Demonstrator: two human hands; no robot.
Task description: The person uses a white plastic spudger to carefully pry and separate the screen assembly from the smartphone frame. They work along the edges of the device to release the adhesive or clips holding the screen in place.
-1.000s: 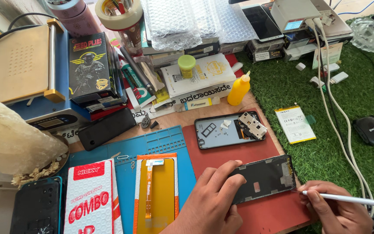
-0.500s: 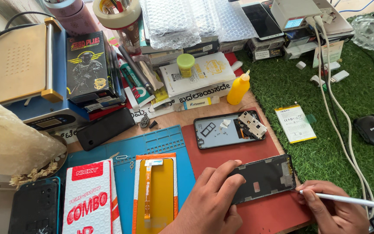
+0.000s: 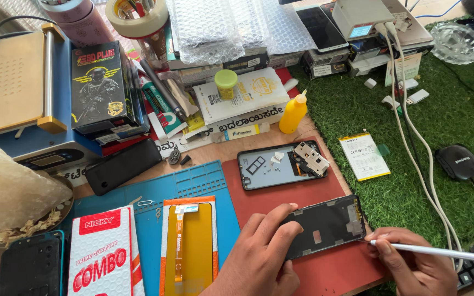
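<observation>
While hand-pinned, glossy rectangular frame (image 3: 325, 225).

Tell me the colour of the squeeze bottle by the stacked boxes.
Yellow: the squeeze bottle shows best in the head view.

Two bare hands, no sleeves, no rings

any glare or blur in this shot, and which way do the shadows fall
Head view: sharp overall, lit by bright daylight; soft sheen on the bubble wrap and the glass bowl; the left hand casts a short shadow on the red mat; the right hand and its white tool are cut off at the frame edge.
</observation>
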